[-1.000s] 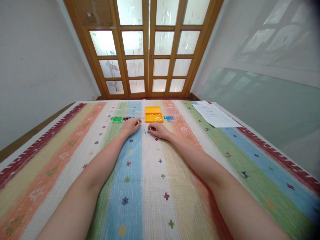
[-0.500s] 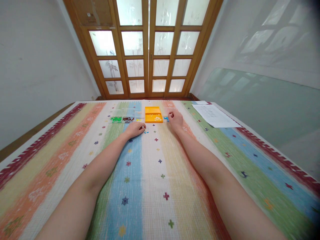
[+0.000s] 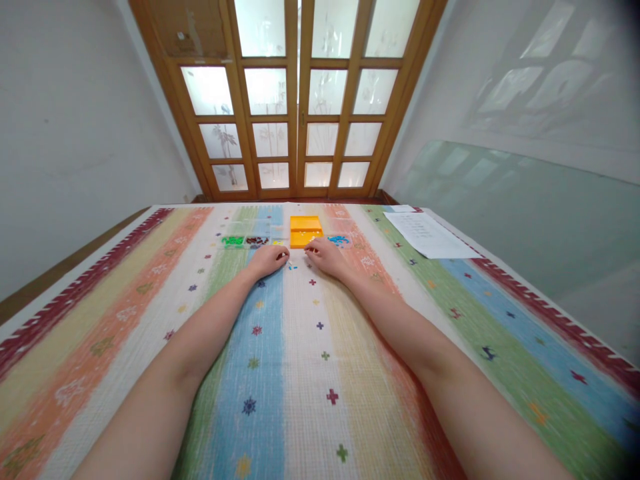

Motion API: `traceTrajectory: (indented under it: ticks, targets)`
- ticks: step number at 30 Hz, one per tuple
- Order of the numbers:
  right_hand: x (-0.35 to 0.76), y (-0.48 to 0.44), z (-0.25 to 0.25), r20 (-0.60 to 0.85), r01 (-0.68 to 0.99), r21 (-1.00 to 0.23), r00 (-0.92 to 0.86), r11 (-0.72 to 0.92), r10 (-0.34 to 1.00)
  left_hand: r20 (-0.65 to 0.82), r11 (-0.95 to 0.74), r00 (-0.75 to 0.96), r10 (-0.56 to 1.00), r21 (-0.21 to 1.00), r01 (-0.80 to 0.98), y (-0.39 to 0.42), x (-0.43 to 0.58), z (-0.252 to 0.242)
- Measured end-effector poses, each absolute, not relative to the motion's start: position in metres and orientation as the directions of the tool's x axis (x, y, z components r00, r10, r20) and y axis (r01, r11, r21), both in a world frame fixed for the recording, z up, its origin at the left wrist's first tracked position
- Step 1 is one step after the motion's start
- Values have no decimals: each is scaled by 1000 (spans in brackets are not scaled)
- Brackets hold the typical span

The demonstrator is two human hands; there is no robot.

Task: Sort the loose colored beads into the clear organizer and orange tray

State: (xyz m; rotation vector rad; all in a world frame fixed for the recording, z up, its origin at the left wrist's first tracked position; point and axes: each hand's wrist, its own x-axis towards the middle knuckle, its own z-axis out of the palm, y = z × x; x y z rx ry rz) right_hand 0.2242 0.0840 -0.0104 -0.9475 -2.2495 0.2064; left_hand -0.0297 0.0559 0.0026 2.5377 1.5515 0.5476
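Note:
My left hand [image 3: 271, 261] rests on the striped cloth with its fingers pinched; what they hold, if anything, is too small to name. Across a narrow gap, my right hand [image 3: 324, 256] is also closed, its fingertips in front of the orange box [image 3: 307, 223]. White pieces show in that open box. Small blue and white pieces [image 3: 293, 267] lie on the cloth by my left fingertips. Behind my left hand are green pieces [image 3: 233, 241], dark brown pieces [image 3: 257, 241] and yellow pieces [image 3: 278, 243] in clear compartments. Blue pieces [image 3: 339, 240] sit right of the box.
White paper sheets [image 3: 429, 235] lie at the right rear of the table, on the striped cloth [image 3: 303, 373]. Beyond the far edge stands a wooden door [image 3: 299, 127] with glass panes. A glass panel [image 3: 525, 213] leans along the right wall.
My right hand has moved left and nearer to me, from the blue pieces to the front of the orange box, uncovering the blue pieces. My left hand has hardly moved.

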Motion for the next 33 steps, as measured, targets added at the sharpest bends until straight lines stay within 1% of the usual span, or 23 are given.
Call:
traceTrajectory:
  ticks: [3, 6, 9, 15, 24, 29, 33]
  targets:
    - [209, 68, -8, 490, 461, -321, -667, 827, 561, 285, -409, 329, 900, 295, 864, 59, -35, -1]
    - [204, 60, -6, 434, 387, -286, -763, 877, 479, 305, -377, 284, 909, 310, 873, 63, -39, -5]
    - [204, 61, -6, 407, 383, -254, -790, 888, 458, 301, -360, 266, 916, 322, 876, 65, -41, -8]
    - [204, 67, -11, 422, 386, -154, -807, 910, 414, 292, -360, 270, 918, 320, 877, 66, -41, -9]
    - [204, 65, -9, 447, 434, -129, -777, 891, 443, 298, -378, 284, 911, 328, 866, 64, -41, -7]
    - [209, 70, -9, 498, 506, -120, -714, 854, 492, 307, -384, 290, 907, 316, 868, 66, -41, -10]
    - [214, 76, -12, 553, 579, -139, -628, 804, 548, 307, -392, 300, 903, 304, 868, 66, -41, -10]
